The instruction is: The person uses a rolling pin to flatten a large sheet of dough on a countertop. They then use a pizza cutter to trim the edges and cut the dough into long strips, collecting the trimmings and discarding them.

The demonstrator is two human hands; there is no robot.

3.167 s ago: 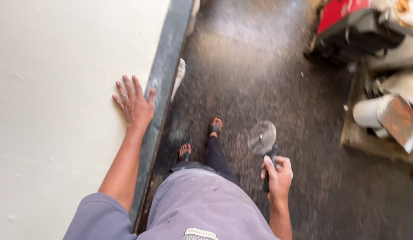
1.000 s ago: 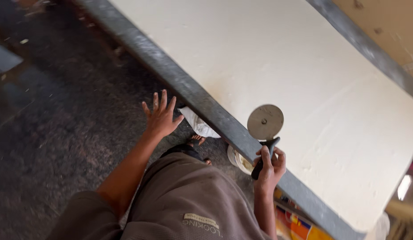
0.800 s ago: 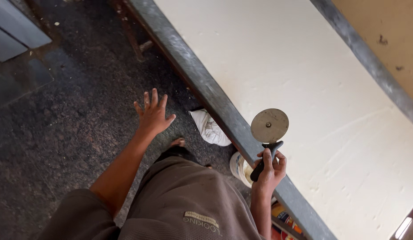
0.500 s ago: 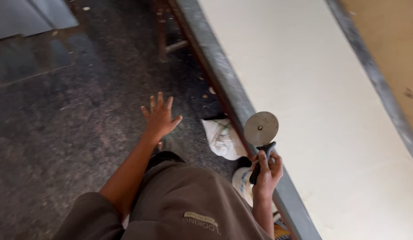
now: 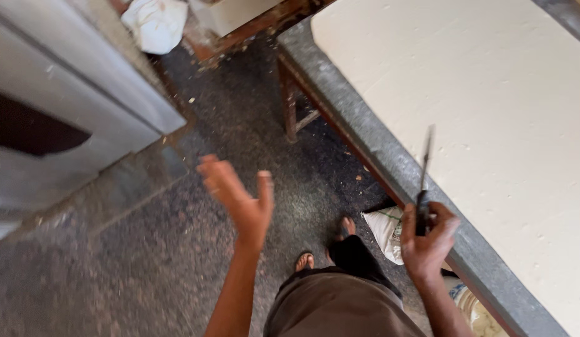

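Note:
My right hand (image 5: 427, 240) grips the black handle of a round-bladed cutter (image 5: 423, 175), whose disc shows edge-on above the grey rim (image 5: 390, 162) of a long table. A broad cream-white sheet (image 5: 483, 100) covers the table top. My left hand (image 5: 240, 196) is raised over the dark speckled floor (image 5: 140, 262), fingers spread, holding nothing and touching nothing. My feet in sandals (image 5: 327, 249) stand beside the table.
A white sack (image 5: 386, 231) lies under the table near my right foot. The table's wooden leg (image 5: 290, 103) stands at the top middle. A grey cabinet or bench (image 5: 72, 106) fills the upper left, with a white bundle (image 5: 156, 22) beyond it.
My view has swung along the table toward its end. The cutter's disc has turned from face-on to edge-on. My left hand has come off the table edge and hangs in the air.

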